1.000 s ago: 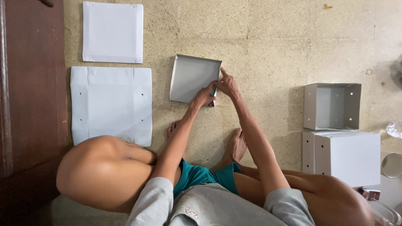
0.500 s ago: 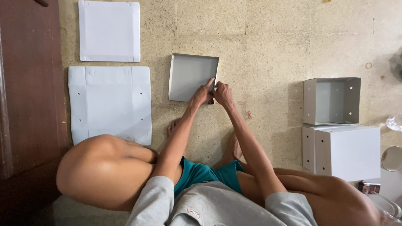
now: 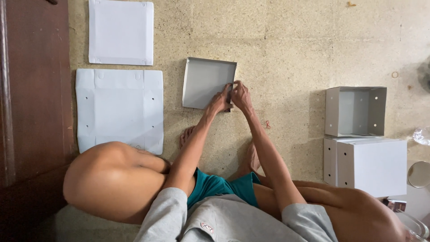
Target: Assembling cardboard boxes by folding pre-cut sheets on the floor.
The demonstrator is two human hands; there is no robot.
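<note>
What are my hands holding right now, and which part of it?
Both the left hand and the right hand grip the shallow grey cardboard tray at its near right corner, where the side wall meets the front edge.

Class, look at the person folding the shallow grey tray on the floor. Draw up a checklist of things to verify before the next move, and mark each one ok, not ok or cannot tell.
1. Both hands on the work: left hand and right hand meet at the near right corner of the grey tray. Ok.
2. Tray lies flat on the floor. Ok.
3. Corner tab locked in place: hidden by the fingers. Cannot tell.
4. Other tray walls stand up: left and far walls raised. Ok.
5. Flat white sheets lie apart from the tray. Ok.
6. Finished boxes stand apart on the right. Ok.
</note>
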